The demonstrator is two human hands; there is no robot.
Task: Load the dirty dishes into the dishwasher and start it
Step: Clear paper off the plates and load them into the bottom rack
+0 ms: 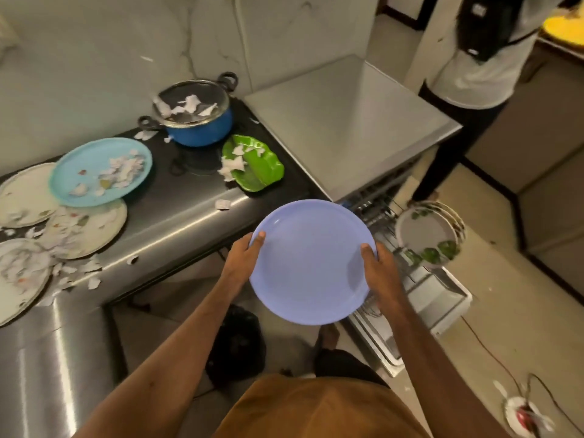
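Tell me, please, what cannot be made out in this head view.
- Dishwasher rack: head view, mostly hidden by the purple plate and right hand; free slots unclear.
- Fingers of both hands: under the plate; left hand shows mainly its thumb.
- White plates at left: cut off by the frame edge.
- Dishwasher controls: not in view.

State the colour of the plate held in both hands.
The plate is plain pale lavender-blue, with no pattern; the head view shows it.
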